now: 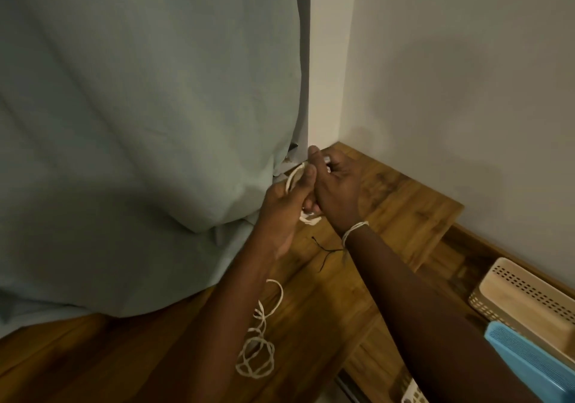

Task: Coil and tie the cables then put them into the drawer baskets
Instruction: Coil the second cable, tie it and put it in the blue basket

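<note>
Hands meet at the far edge of the wooden tabletop, close under the hanging grey-green curtain. The left hand has its fingers curled round a small white cable, whose loop arcs up at about twelve o'clock from that hand, while more of it peeps out below the knuckles. The right hand closes over the same bundle from the three o'clock side, fingers bent and pinching it; just what its fingertips hold is hidden.

A thin black tie lies loose on the wood at six o'clock from the hands, untouched. Pale twine trails in slack loops further toward me, and some is wound round the right wrist.

To my eye the coiling is under way, the tying not begun. Done well, the loops want keeping even and pinned flat by one hand, so the other is free to fetch the tie without the coil springing apart.

Beige drawer basket and blue basket wait at four o'clock.
</note>
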Motion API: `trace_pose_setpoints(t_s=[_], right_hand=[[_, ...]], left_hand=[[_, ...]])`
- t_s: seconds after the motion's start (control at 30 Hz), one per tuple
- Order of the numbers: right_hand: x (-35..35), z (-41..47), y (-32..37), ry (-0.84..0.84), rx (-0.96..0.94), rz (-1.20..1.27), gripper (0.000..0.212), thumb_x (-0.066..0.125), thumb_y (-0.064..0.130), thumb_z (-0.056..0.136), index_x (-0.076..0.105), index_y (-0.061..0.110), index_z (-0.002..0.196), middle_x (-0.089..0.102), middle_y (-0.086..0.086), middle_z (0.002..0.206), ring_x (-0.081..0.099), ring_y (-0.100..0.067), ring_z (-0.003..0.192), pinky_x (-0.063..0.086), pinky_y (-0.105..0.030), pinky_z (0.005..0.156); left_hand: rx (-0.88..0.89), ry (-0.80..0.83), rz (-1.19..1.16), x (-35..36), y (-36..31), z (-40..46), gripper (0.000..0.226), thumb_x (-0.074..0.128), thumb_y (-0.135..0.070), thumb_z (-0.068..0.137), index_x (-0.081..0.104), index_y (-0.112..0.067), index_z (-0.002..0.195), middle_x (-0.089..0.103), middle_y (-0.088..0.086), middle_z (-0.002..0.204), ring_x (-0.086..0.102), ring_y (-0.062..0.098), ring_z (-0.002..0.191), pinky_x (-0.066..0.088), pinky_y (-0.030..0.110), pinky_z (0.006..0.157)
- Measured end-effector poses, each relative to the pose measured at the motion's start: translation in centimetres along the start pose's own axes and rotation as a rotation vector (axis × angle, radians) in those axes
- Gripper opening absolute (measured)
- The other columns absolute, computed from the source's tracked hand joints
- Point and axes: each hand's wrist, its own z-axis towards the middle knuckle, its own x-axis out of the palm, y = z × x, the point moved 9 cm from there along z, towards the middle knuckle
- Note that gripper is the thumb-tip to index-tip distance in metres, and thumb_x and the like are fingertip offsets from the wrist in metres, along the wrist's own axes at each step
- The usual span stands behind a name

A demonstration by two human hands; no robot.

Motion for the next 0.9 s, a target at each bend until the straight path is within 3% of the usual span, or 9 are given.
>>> trace_pose_setpoints(t_s=[0.13, 0.23, 0.37, 0.47, 0.53, 0.6, 0.7, 0.8, 0.9], right_hand=[[-1.3, 0.0, -2.6, -0.027, 0.137, 0.029, 0.041, 0.059, 0.029, 0.099, 0.057, 0.012, 0.063, 0.055, -0.016, 0.050, 0.057, -0.039, 0.039, 0.039, -0.024, 0.037], [-1.2, 0.0, -4.2, -0.014, 0.140, -0.018, 0.038, 0.058, 0.022, 0.099, 0.059, 0.008, 0.064, 0.060, -0.014, 0.055, 0.059, -0.024, 0.047, 0.042, -0.023, 0.045], [0.4, 0.7, -7.6, 0.220, 0.228, -0.023, 0.039, 0.055, 0.031, 0.101, 0.063, 0.006, 0.072, 0.065, -0.020, 0.066, 0.058, -0.023, 0.054, 0.044, -0.027, 0.052], [1.1, 0.6, -11.4, 0.436, 0.423, -0.028, 0.046, 0.055, 0.040, 0.101, 0.066, -0.001, 0.082, 0.069, -0.019, 0.077, 0.063, -0.023, 0.068, 0.051, -0.032, 0.064], [0.5, 0.3, -14.5, 0.547, 0.589, -0.027, 0.049, 0.055, 0.052, 0.096, 0.073, 0.007, 0.095, 0.074, -0.011, 0.091, 0.068, -0.020, 0.081, 0.056, -0.032, 0.071], [-2.9, 0.3, -19.4, 0.416, 0.761, -0.072, 0.047, 0.056, 0.058, 0.092, 0.073, 0.015, 0.102, 0.075, -0.008, 0.098, 0.070, -0.022, 0.088, 0.059, -0.032, 0.074], [-12.4, -1.4, -27.5, 0.002, 0.893, -0.386, 0.037, 0.069, 0.048, 0.083, 0.073, 0.011, 0.080, 0.067, -0.009, 0.075, 0.068, -0.034, 0.079, 0.056, -0.039, 0.066], [-17.1, -4.9, -33.3, 0.179, 0.953, -0.958, 0.043, 0.070, 0.044, 0.083, 0.066, 0.002, 0.075, 0.060, -0.018, 0.075, 0.070, -0.040, 0.089, 0.055, -0.042, 0.073], [-17.4, -7.6, -33.5, 0.199, 1.000, -1.070, 0.039, 0.071, 0.038, 0.082, 0.068, 0.000, 0.095, 0.068, -0.021, 0.099, 0.068, -0.037, 0.096, 0.056, -0.039, 0.074]], left_hand=[[-0.068, -0.010, -0.082, 0.8, 2.3, 0.5, 0.061, 0.045, -0.072, 0.082, 0.065, -0.014, 0.080, 0.049, -0.004, 0.052, 0.050, 0.010, 0.053, 0.043, 0.029, 0.060], [-0.143, -0.150, -0.113, 0.1, 3.4, 1.2, 0.060, 0.041, -0.067, 0.090, 0.064, -0.014, 0.075, 0.046, 0.000, 0.052, 0.041, 0.010, 0.045, 0.032, 0.025, 0.047], [-0.271, -0.353, -0.193, -1.6, 5.5, 2.1, 0.055, 0.041, -0.059, 0.096, 0.065, -0.010, 0.089, 0.064, 0.002, 0.059, 0.055, 0.010, 0.043, 0.039, 0.018, 0.040], [-0.360, -0.429, -0.220, -2.3, 6.7, 2.7, 0.059, 0.041, -0.050, 0.099, 0.066, 0.001, 0.109, 0.069, 0.028, 0.085, 0.067, 0.040, 0.071, 0.052, 0.023, 0.044], [-0.368, -0.505, -0.113, -3.7, 7.4, 2.9, 0.048, 0.046, -0.041, 0.099, 0.067, 0.000, 0.109, 0.067, 0.029, 0.100, 0.069, 0.033, 0.077, 0.054, 0.029, 0.056], [-0.344, -0.502, -0.019, -4.8, 8.1, 3.2, 0.035, 0.048, -0.038, 0.099, 0.068, -0.014, 0.085, 0.068, 0.017, 0.072, 0.062, 0.016, 0.062, 0.048, 0.027, 0.059], [-0.305, -0.444, 0.088, -5.8, 8.5, 3.4, 0.047, 0.046, -0.035, 0.100, 0.053, -0.018, 0.057, 0.053, -0.008, 0.042, 0.051, 0.005, 0.042, 0.041, 0.019, 0.048], [-0.296, -0.430, 0.129, -6.5, 9.1, 3.2, 0.055, 0.045, -0.035, 0.101, 0.053, -0.019, 0.049, 0.052, -0.008, 0.039, 0.050, 0.003, 0.036, 0.039, 0.013, 0.040], [-0.313, -0.442, 0.129, -7.4, 9.8, 3.1, 0.047, 0.048, -0.041, 0.098, 0.057, -0.008, 0.065, 0.060, 0.002, 0.055, 0.058, 0.012, 0.049, 0.047, 0.023, 0.052]])
